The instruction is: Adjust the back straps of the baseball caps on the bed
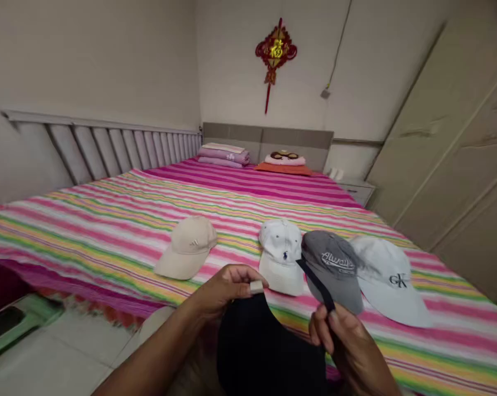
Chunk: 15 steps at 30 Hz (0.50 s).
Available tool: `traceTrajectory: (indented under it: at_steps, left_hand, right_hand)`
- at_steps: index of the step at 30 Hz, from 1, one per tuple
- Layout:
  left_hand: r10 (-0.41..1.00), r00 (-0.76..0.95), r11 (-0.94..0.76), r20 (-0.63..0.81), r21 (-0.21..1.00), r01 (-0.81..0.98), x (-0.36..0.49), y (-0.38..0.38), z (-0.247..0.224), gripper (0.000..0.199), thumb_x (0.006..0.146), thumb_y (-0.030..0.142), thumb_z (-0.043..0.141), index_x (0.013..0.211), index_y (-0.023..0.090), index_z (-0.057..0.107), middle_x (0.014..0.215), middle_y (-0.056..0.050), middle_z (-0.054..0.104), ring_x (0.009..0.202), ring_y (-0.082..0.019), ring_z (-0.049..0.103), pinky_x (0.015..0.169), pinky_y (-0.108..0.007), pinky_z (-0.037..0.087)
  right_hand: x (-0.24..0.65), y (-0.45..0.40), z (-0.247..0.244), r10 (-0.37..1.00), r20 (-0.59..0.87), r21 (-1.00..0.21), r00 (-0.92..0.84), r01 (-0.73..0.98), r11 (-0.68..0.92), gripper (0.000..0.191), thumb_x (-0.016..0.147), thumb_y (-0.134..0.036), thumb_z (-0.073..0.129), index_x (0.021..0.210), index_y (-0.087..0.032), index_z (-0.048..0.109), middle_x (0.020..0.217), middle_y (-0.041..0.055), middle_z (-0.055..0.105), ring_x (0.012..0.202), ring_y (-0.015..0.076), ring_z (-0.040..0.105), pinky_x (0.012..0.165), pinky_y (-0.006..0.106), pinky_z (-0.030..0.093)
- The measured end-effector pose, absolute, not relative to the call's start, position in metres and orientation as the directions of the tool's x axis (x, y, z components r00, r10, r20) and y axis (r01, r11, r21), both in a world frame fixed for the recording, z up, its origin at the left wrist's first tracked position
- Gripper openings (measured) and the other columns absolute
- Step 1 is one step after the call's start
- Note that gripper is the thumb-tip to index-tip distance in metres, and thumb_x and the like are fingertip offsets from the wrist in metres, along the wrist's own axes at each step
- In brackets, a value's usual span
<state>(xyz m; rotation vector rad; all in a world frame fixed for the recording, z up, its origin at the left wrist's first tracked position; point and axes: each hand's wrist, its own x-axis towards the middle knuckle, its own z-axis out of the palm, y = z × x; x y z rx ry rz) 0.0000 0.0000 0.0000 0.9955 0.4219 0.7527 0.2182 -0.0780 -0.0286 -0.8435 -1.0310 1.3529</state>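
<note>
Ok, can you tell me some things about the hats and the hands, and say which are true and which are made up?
1. Four caps lie on the striped bed. True: beige cap, white cap, grey cap, pale cap.
2. Both hands hold a red cap. False: the left hand and right hand hold a black cap.
3. The grey cap lies partly over the pale cap. True.
4. The beige cap touches the white cap. False: bare sheet shows between them.
5. A red ornament hangs on the wall. True.
</note>
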Motion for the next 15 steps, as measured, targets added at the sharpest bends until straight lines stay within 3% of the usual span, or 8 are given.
traceTrajectory:
  at_steps: [4, 9, 15]
  left_hand:
    - [0.738, 0.675, 0.321, -0.010, 0.885, -0.338, 0.007, -0.003, -0.001, 0.018, 0.059, 0.018, 0.073, 0.076, 0.010, 0.069, 0.061, -0.001, 0.064, 0.049, -0.004, 0.052, 0.048, -0.012, 0.037]
    - [0.752, 0.655, 0.340, -0.075, 0.895, -0.289, 0.014, -0.005, -0.004, 0.017, 0.059, 0.020, 0.073, 0.074, 0.012, 0.069, 0.058, -0.001, 0.064, 0.047, -0.004, 0.052, 0.047, -0.014, 0.037]
    - [0.776, 0.626, 0.308, -0.081, 0.914, -0.265, 0.020, -0.009, -0.003, 0.018, 0.059, 0.020, 0.073, 0.075, 0.012, 0.068, 0.068, -0.003, 0.067, 0.057, -0.008, 0.058, 0.058, -0.019, 0.042]
  right_hand:
    - [0.212, -0.079, -0.021, 0.990, 0.117, -0.951, -0.076, -0.296, 0.090, 0.018, 0.079, -0.037, 0.056, 0.083, -0.020, 0.057, 0.058, -0.0028, 0.055, 0.045, 0.0063, 0.044, 0.048, 0.021, 0.031]
    - [0.204, -0.074, -0.011, 0.984, 0.119, -0.980, -0.130, -0.176, 0.096, 0.037, 0.083, -0.047, 0.044, 0.070, -0.016, 0.057, 0.042, -0.0052, 0.043, 0.035, 0.0046, 0.031, 0.040, 0.020, 0.023]
    - [0.186, -0.062, -0.003, 0.988, 0.036, -0.995, -0.152, -0.095, 0.021, 0.033, 0.077, -0.048, 0.054, 0.067, -0.016, 0.050, 0.040, -0.0091, 0.036, 0.033, 0.0029, 0.021, 0.035, 0.019, 0.014]
